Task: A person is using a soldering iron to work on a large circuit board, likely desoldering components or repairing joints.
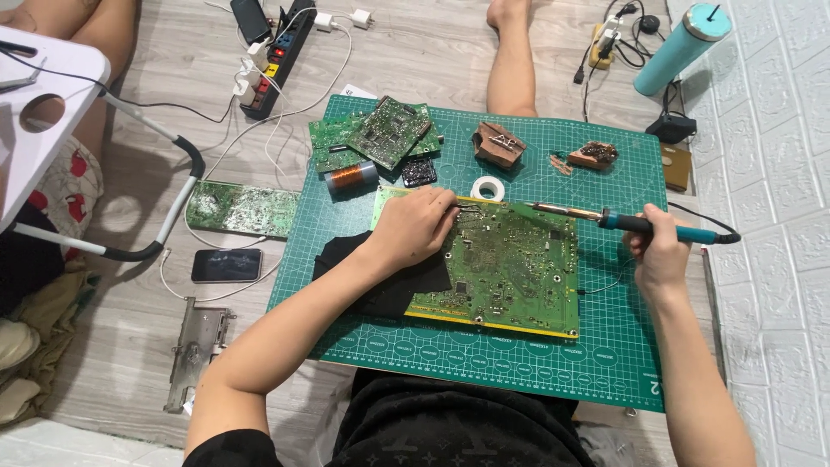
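A large green circuit board lies on a green cutting mat on the floor. My left hand rests on the board's upper left corner and pinches metal tweezers whose tips touch the board. My right hand grips a soldering iron with a blue handle; its metal tip points left and hovers over the board's top edge. A black cloth lies under my left wrist.
Several smaller green boards, a copper coil, a white tape roll and two brown holders sit on the mat's far side. A power strip, phone and long board lie left. Teal bottle at right.
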